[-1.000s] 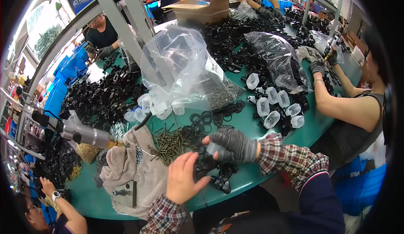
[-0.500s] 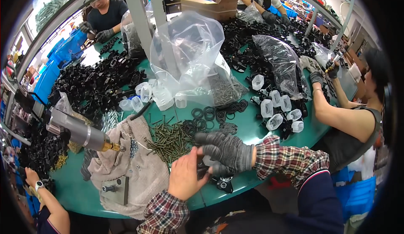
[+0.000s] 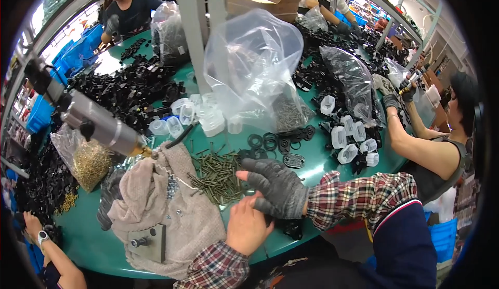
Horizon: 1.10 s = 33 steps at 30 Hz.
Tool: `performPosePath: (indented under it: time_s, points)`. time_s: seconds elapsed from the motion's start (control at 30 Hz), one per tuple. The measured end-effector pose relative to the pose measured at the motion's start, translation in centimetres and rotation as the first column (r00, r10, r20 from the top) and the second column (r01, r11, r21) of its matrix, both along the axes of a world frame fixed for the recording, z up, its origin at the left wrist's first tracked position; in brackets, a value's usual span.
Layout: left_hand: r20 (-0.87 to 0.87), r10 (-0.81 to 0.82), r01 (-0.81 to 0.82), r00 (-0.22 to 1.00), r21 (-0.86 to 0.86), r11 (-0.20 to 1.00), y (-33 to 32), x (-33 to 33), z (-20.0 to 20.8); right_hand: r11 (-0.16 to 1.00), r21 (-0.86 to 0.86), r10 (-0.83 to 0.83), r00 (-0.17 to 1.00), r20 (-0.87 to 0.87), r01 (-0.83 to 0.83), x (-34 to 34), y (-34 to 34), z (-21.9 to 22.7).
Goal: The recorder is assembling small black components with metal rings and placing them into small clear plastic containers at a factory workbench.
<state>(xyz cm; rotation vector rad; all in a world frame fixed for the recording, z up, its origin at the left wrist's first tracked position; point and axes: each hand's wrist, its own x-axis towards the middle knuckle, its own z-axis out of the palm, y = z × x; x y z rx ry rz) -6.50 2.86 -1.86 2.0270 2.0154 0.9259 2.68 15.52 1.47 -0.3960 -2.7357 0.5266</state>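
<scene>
My bare left hand (image 3: 248, 227) is closed low over the table's near edge. Whatever its fingers hold is mostly hidden; a dark bit shows beside them. My right hand (image 3: 280, 189), in a grey glove with one bare fingertip, reaches across just above it. Its fingers are stretched out and apart from the thumb, which touches or nearly touches the left fingers. Beyond the right fingertips lies a pile of brass-coloured screws (image 3: 215, 177). A black part (image 3: 292, 229) sits at the table edge under the right wrist. Black rubber rings (image 3: 262, 141) and a flat black plate (image 3: 293, 160) lie farther off.
A power screwdriver (image 3: 106, 125) hangs at left over a beige towel (image 3: 195, 221) bearing a metal block (image 3: 148, 243). Clear plastic cups (image 3: 347, 153), a large clear bag (image 3: 252, 65) and heaps of black parts (image 3: 117, 94) cover the table. A co-worker (image 3: 442, 138) sits at right.
The view has shifted, so the table contents sit farther right. My left hand has turned more palm-down and closed in under the right, whose fingers now reach over it. The screwdriver hangs at another angle.
</scene>
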Motion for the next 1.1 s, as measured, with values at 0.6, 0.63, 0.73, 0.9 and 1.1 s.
performPosePath:
  time_s: [0.6, 0.63, 0.73, 0.9, 1.1]
  points:
    - [0.033, 0.119, -0.123, 0.992, 0.290, 0.949, -2.7, -0.2, 4.1, 0.962, 0.235, -0.249, 0.809, 0.532, 0.141, -14.2, 5.8, 8.0]
    - [0.030, 0.134, -0.137, 0.990, 0.330, 0.934, -3.1, 0.0, 3.7, 0.970, 0.221, -0.197, 0.855, 0.480, 0.100, -13.1, 5.4, 8.9]
    - [0.094, 0.075, -0.101, 0.993, 0.315, 0.944, -3.9, 2.8, 2.7, 0.968, 0.249, -0.052, 0.956, 0.289, -0.023, -8.3, 4.9, 10.1]
    - [0.157, 0.058, -0.070, 0.986, 0.071, 0.995, -3.8, 8.4, 2.2, 0.973, 0.042, 0.222, 0.971, 0.088, -0.226, 4.4, 3.7, 8.2]
    - [0.092, -0.073, 0.070, 0.993, 0.041, 0.997, -1.3, 9.4, 1.0, 0.930, 0.186, 0.345, 0.930, -0.129, -0.319, 13.5, 2.9, 1.7]
